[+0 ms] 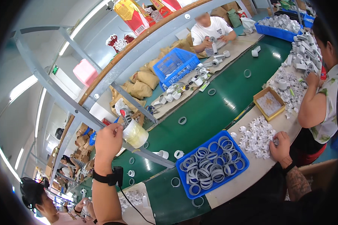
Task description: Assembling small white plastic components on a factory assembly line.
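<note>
My left hand [108,139] is raised at the grey metal frame, its fingers closed at the rim of a yellowish-white tub [135,135]. A red-handled tool [124,113] stands up out of the tub. What the fingers pinch, if anything, is hidden. My right hand [280,147] rests at the right edge of a pile of small white plastic pieces [255,135], fingers curled around something greyish that I cannot make out. Between my arms sits a blue tray [223,180] heaped with grey rings [205,164].
A green conveyor belt [199,123] runs across, with loose rings on it. Beyond my right hand are a yellow box [261,110] and heaped white fittings [306,52]. Co-workers sit right, left and across, near a blue crate [175,63]. A metal post [45,77] slants past my left hand.
</note>
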### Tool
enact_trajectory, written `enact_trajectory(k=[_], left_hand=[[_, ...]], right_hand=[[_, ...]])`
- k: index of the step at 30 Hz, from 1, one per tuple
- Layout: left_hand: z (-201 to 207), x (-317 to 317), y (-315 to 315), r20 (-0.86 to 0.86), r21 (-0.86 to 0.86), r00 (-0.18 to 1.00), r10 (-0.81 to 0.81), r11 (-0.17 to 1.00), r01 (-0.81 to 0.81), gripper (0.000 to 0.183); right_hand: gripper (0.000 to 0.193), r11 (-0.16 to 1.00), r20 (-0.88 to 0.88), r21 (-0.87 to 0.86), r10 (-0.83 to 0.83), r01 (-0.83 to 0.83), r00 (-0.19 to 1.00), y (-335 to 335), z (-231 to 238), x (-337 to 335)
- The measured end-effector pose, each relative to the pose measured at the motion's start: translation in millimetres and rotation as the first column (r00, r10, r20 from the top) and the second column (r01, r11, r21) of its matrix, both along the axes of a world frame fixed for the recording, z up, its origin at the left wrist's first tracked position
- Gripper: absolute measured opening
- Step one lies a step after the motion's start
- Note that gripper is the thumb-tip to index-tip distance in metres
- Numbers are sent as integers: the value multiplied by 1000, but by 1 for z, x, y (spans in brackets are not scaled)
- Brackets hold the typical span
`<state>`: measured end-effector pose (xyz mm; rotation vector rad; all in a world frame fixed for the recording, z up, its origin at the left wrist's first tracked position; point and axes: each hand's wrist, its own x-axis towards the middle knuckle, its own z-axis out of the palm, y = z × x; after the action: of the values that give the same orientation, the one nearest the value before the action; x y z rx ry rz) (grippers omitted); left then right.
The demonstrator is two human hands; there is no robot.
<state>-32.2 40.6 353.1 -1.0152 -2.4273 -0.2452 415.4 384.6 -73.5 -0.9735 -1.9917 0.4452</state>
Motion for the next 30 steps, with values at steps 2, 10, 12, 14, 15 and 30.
enact_trajectory(k=[2, 10, 12, 14, 15, 30], left_hand=[[-3, -9, -3, 51, 4, 998, -30, 1000, 30, 28], [-2, -10, 0, 144, 39, 988, -61, 998, 56, 30], [-1, -9, -1, 146, 30, 987, -66, 998, 62, 24], [-2, -6, 3, 124, 77, 991, -54, 996, 45, 20], [-2, -4, 6, 108, 129, 993, -36, 991, 21, 20], [73, 42, 64, -413, 286, 854, -315, 846, 450, 18]], right_hand=[[21, 1000, 1, -2, -4, 4, 1000, 0, 1, -1], [20, 1000, -5, 1, -25, 25, 1000, 0, 6, -4], [20, 1000, -7, -6, -24, 24, 1000, 1, 7, -4], [20, 999, -10, -17, -34, 34, 999, 2, 5, -3], [21, 999, -7, -24, -37, 37, 999, 3, 5, -3], [23, 999, -22, -26, -48, 48, 999, 3, 15, 18]])
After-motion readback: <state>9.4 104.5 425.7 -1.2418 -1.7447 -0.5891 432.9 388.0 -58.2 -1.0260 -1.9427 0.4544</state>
